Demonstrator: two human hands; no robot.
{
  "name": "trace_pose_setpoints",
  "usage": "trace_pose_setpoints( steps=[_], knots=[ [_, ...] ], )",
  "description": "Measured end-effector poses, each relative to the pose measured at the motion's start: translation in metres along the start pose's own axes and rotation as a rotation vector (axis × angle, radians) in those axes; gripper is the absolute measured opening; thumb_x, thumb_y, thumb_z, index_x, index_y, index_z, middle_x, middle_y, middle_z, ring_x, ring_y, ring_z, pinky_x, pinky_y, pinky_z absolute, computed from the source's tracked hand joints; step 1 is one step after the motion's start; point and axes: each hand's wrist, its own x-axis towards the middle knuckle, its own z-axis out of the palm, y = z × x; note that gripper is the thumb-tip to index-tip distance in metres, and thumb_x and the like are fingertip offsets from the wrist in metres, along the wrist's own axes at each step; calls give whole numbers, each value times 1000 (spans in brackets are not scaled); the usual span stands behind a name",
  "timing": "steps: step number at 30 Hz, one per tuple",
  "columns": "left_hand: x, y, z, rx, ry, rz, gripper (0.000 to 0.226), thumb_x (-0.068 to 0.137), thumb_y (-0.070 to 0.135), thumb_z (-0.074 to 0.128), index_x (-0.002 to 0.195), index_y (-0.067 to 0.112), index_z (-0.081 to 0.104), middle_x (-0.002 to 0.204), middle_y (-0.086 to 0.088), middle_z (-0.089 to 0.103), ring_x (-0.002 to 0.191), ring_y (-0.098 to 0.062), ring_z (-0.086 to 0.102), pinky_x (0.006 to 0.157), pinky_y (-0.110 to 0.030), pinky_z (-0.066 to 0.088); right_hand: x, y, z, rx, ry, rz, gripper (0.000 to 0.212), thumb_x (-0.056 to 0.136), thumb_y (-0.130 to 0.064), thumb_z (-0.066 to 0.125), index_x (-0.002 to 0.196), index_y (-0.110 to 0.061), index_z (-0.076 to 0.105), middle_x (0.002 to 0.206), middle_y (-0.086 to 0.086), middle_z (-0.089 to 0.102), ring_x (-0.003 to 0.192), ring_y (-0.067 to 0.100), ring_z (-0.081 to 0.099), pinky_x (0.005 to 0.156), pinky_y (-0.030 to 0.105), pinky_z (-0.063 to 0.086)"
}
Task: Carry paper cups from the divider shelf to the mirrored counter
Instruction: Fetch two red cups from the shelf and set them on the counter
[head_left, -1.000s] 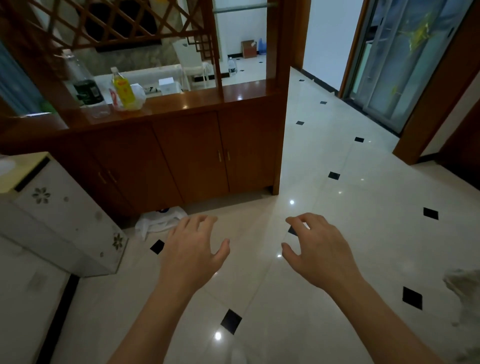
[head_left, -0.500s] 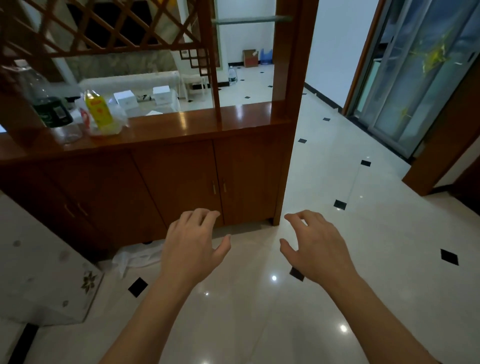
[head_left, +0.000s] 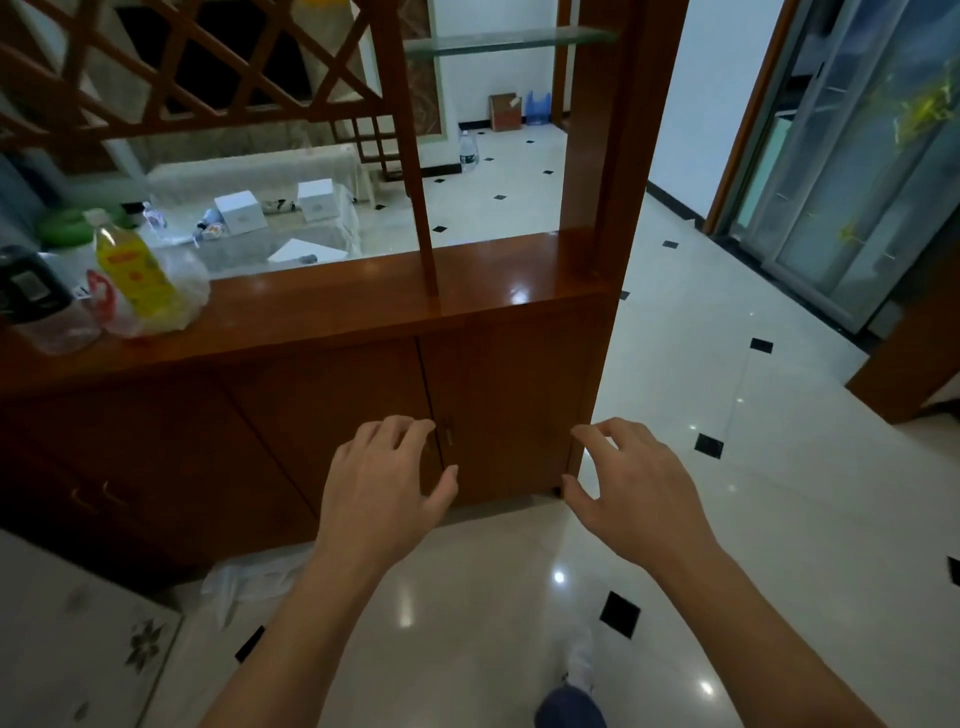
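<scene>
Both hands held nothing: the left hand (head_left: 384, 493) and the right hand (head_left: 639, 493) hung palm-down side by side, fingers loosely bent and spread, thumbs turned toward each other.

Compared with half a second before, the divider shelf (head_left: 363, 306) had drawn nearer and filled more of the view. The hands, earlier over the pale floor (head_left: 727, 364) at the foot of the cabinet, now lay against its doors. The left fingertips covered the seam between two cabinet doors (head_left: 498, 395), and the right fingertips sat at the cabinet's right corner. The white flowered unit (head_left: 78, 649) had slid to the near left corner, and one white shoe (head_left: 579, 665) had come into view at the near edge.

The shelf's long axis ran left to right, ending on the right at a tall wooden post (head_left: 618, 156), with its glossy top facing up. Whether any paper cups stood among the things at its left end could not be told.

That end held two bottles: one yellow bottle (head_left: 132, 265), upright inside one clear plastic bag (head_left: 187, 280), and one dark-labelled bottle (head_left: 31, 301) at the far left. Beyond the opening, two white boxes (head_left: 241, 210) sat on a covered table. One white bag (head_left: 249, 577) lay on the floor at the cabinet's foot.
</scene>
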Motion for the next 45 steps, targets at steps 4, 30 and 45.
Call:
trace_pose_setpoints(
  steps=[4, 30, 45],
  knots=[
    [71, 3, 19, 4, 23, -24, 56, 85, 59, 46, 129, 24, 54, 123, 2, 59, 113, -18, 54, 86, -36, 48, 73, 26, 14, 9, -1, -27, 48, 81, -43, 66, 121, -18, 61, 115, 6, 65, 104, 24, 60, 85, 37, 49],
    [446, 28, -71, -95, 556, -39, 53, 83, 47, 56, 125, 16, 59, 122, -6, 62, 112, -26, 54, 91, -44, 48, 482, 107, -94, 33, 374, -253, 50, 82, -45, 62, 126, -23, 55, 124, 2, 60, 111, 21, 55, 88, 38, 47],
    [556, 19, -261, -18, 1053, 129, 52, 82, 59, 43, 121, 27, 55, 114, 7, 60, 103, -14, 54, 82, -32, 48, 590, 76, -308, 18, 890, -354, 51, 82, -48, 60, 127, -25, 55, 123, -3, 59, 106, 18, 55, 85, 35, 49]
  ],
)
